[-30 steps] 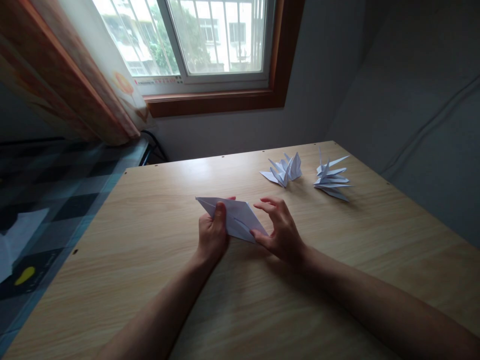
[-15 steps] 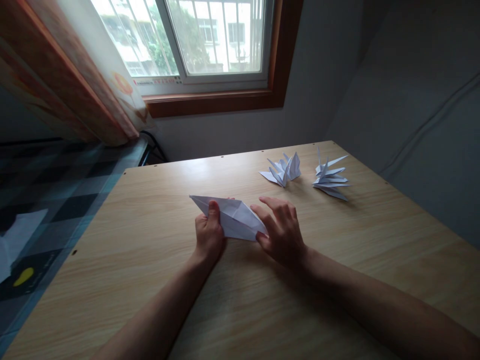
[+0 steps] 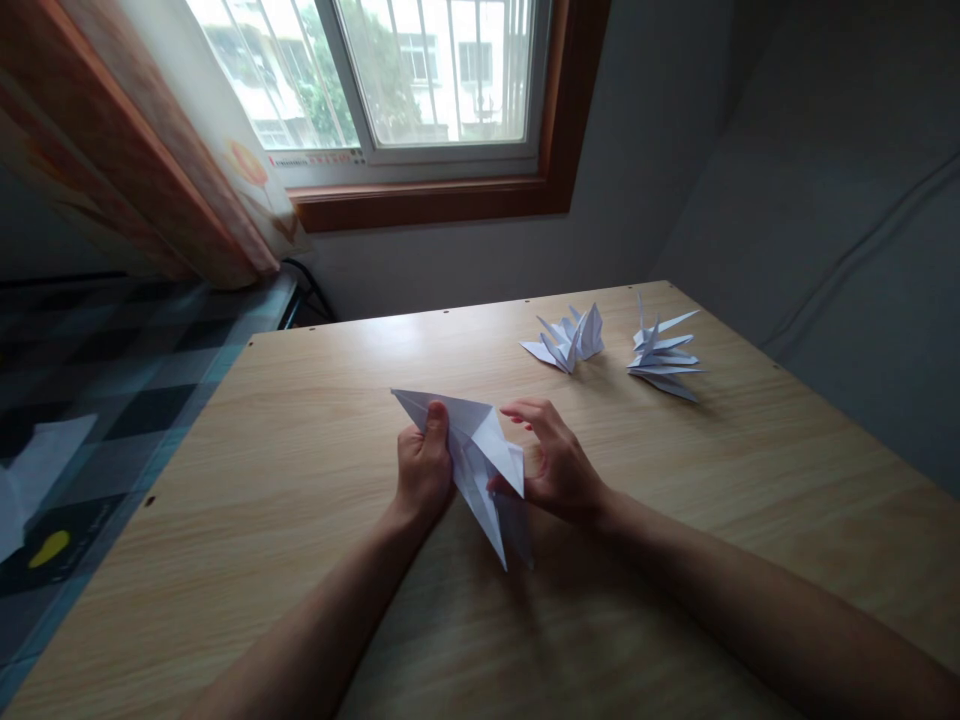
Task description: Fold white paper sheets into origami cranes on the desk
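A folded piece of white paper [image 3: 480, 460] is held just above a light wooden table [image 3: 315, 420]. My left hand [image 3: 424, 470] pinches its left part, thumb on top near the far point. My right hand [image 3: 551, 462] grips the right side, fingers curled over the paper. One long pointed flap hangs down toward me, its tip near the table surface.
Two finished white folded paper figures [image 3: 568, 340] [image 3: 664, 352] sit at the far right of the table. A window and an orange curtain [image 3: 150, 150] lie behind. A checkered bedcover [image 3: 90, 400] borders the table's left edge; a grey wall runs along the right.
The paper lay as a flat long diamond between my hands. Now a pointed flap has swung down toward me, and my right hand has curled tighter on the paper.
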The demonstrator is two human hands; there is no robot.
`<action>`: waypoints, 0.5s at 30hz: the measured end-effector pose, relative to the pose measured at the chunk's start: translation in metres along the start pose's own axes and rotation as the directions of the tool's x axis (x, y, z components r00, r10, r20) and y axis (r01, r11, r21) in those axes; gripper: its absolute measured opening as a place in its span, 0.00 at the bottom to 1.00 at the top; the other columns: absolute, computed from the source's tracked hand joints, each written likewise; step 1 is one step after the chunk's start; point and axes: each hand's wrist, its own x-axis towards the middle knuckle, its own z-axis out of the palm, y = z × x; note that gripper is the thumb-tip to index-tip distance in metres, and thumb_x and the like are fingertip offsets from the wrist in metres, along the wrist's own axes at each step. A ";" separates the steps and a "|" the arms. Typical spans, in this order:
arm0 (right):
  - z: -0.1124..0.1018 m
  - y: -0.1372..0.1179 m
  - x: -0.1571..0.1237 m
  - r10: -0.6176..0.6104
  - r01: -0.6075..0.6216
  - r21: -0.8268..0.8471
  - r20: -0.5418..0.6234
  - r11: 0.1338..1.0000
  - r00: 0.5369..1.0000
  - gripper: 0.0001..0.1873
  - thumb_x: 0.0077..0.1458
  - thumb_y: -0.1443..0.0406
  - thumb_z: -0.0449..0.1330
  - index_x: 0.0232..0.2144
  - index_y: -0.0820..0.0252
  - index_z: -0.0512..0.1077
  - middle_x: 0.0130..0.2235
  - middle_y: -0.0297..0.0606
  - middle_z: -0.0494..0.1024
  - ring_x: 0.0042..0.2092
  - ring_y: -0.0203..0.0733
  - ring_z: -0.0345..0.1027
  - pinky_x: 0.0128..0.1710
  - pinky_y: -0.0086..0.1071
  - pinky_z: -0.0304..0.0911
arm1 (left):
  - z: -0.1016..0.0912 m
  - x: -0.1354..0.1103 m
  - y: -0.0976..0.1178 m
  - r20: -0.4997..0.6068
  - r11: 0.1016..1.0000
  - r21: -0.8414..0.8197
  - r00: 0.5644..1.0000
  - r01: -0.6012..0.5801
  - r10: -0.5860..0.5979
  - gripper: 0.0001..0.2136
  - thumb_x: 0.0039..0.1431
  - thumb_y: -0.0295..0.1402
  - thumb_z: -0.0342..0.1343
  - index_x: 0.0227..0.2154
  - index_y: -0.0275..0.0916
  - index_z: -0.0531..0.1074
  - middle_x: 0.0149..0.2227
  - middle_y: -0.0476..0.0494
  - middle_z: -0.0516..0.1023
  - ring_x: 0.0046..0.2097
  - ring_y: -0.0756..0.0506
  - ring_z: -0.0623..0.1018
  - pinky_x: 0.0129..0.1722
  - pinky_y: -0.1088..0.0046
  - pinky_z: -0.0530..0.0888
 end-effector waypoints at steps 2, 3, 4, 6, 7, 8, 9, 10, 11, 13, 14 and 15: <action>0.001 -0.003 0.000 -0.012 0.010 -0.068 -0.027 0.998 1.000 0.29 0.50 0.54 0.66 0.51 0.58 0.64 0.49 0.47 0.71 0.51 0.51 0.67 0.51 0.46 0.66 | 0.000 -0.002 0.001 0.042 1.000 0.017 0.999 -0.016 0.015 0.26 0.51 0.56 0.57 0.16 0.36 0.65 0.14 0.51 0.64 0.16 0.53 0.62 0.15 0.77 0.59; 0.001 -0.005 -0.001 -0.010 0.006 -0.092 -0.041 0.996 0.999 0.26 0.51 0.55 0.65 0.49 0.58 0.65 0.48 0.47 0.72 0.50 0.51 0.67 0.51 0.46 0.66 | 0.000 -0.003 0.001 0.068 0.999 0.035 0.997 -0.024 0.022 0.26 0.51 0.57 0.57 0.16 0.36 0.65 0.14 0.51 0.64 0.16 0.53 0.62 0.15 0.77 0.58; 0.001 -0.007 0.000 0.000 -0.006 -0.108 -0.059 0.994 0.998 0.22 0.52 0.56 0.64 0.47 0.59 0.66 0.46 0.47 0.73 0.49 0.51 0.68 0.49 0.45 0.66 | 0.000 -0.004 0.000 0.092 0.998 0.057 0.995 -0.032 0.027 0.26 0.51 0.57 0.57 0.16 0.36 0.65 0.14 0.51 0.64 0.17 0.53 0.62 0.15 0.77 0.58; 0.000 -0.011 0.000 0.036 -0.048 -0.115 -0.106 0.992 0.994 0.14 0.54 0.59 0.61 0.41 0.60 0.69 0.42 0.46 0.74 0.45 0.49 0.70 0.45 0.43 0.68 | -0.001 -0.005 -0.001 0.130 0.993 0.107 0.991 -0.051 0.037 0.26 0.50 0.55 0.58 0.16 0.35 0.66 0.15 0.50 0.65 0.17 0.53 0.63 0.16 0.77 0.58; 0.000 -0.013 0.000 0.065 -0.079 -0.105 -0.132 0.991 0.989 0.11 0.55 0.60 0.60 0.38 0.60 0.69 0.39 0.44 0.75 0.42 0.48 0.70 0.42 0.41 0.68 | -0.001 -0.006 -0.001 0.142 0.989 0.130 0.989 -0.065 0.046 0.25 0.50 0.54 0.59 0.16 0.35 0.67 0.16 0.50 0.66 0.18 0.53 0.64 0.17 0.77 0.59; -0.001 -0.014 0.001 0.101 -0.115 -0.081 -0.150 0.990 0.983 0.08 0.54 0.62 0.59 0.36 0.60 0.70 0.36 0.43 0.75 0.39 0.46 0.71 0.40 0.39 0.67 | -0.002 -0.006 -0.001 0.149 0.985 0.154 0.987 -0.080 0.057 0.23 0.50 0.52 0.60 0.17 0.35 0.69 0.17 0.49 0.68 0.20 0.52 0.65 0.18 0.77 0.61; -0.002 -0.015 0.001 0.147 -0.155 -0.045 -0.157 0.987 0.977 0.06 0.54 0.63 0.58 0.34 0.59 0.70 0.34 0.41 0.75 0.36 0.45 0.70 0.37 0.37 0.67 | -0.001 -0.007 0.000 0.151 0.979 0.182 0.986 -0.096 0.069 0.22 0.49 0.51 0.61 0.17 0.35 0.69 0.18 0.49 0.69 0.21 0.51 0.67 0.20 0.76 0.63; -0.002 -0.015 0.001 0.201 -0.204 0.000 -0.152 0.979 0.968 0.05 0.53 0.64 0.57 0.33 0.59 0.70 0.31 0.39 0.75 0.34 0.43 0.70 0.35 0.35 0.66 | -0.001 -0.007 0.001 0.156 0.970 0.215 0.984 -0.114 0.081 0.20 0.48 0.49 0.63 0.17 0.35 0.70 0.19 0.48 0.70 0.22 0.50 0.68 0.21 0.75 0.64; -0.002 -0.015 0.001 0.261 -0.257 0.045 -0.141 0.965 0.955 0.04 0.52 0.64 0.57 0.31 0.59 0.70 0.29 0.37 0.74 0.31 0.41 0.69 0.33 0.33 0.65 | -0.001 -0.008 0.003 0.167 0.958 0.254 0.981 -0.135 0.093 0.18 0.46 0.47 0.65 0.18 0.35 0.71 0.20 0.47 0.72 0.23 0.49 0.69 0.22 0.75 0.65; -0.001 -0.013 0.000 0.380 -0.367 0.119 -0.117 0.922 0.917 0.05 0.50 0.64 0.57 0.25 0.58 0.69 0.24 0.33 0.72 0.27 0.38 0.66 0.29 0.30 0.62 | 0.001 -0.009 0.007 0.191 0.924 0.334 0.973 -0.187 0.128 0.15 0.40 0.42 0.69 0.23 0.36 0.73 0.22 0.47 0.74 0.26 0.47 0.72 0.24 0.74 0.67; -0.001 -0.012 0.000 0.432 -0.414 0.151 -0.116 0.898 0.895 0.08 0.50 0.62 0.58 0.22 0.58 0.67 0.22 0.31 0.70 0.25 0.37 0.63 0.27 0.29 0.60 | 0.001 -0.010 0.009 0.206 0.903 0.370 0.967 -0.218 0.149 0.16 0.38 0.40 0.70 0.27 0.36 0.74 0.25 0.47 0.75 0.27 0.46 0.73 0.26 0.73 0.68; 0.000 -0.011 0.000 0.474 -0.451 0.178 -0.118 0.874 0.872 0.11 0.50 0.61 0.58 0.20 0.58 0.65 0.21 0.30 0.68 0.24 0.35 0.61 0.25 0.28 0.57 | 0.001 -0.011 0.010 0.226 0.881 0.403 0.960 -0.248 0.167 0.19 0.37 0.38 0.70 0.32 0.36 0.74 0.27 0.47 0.76 0.29 0.45 0.74 0.27 0.73 0.69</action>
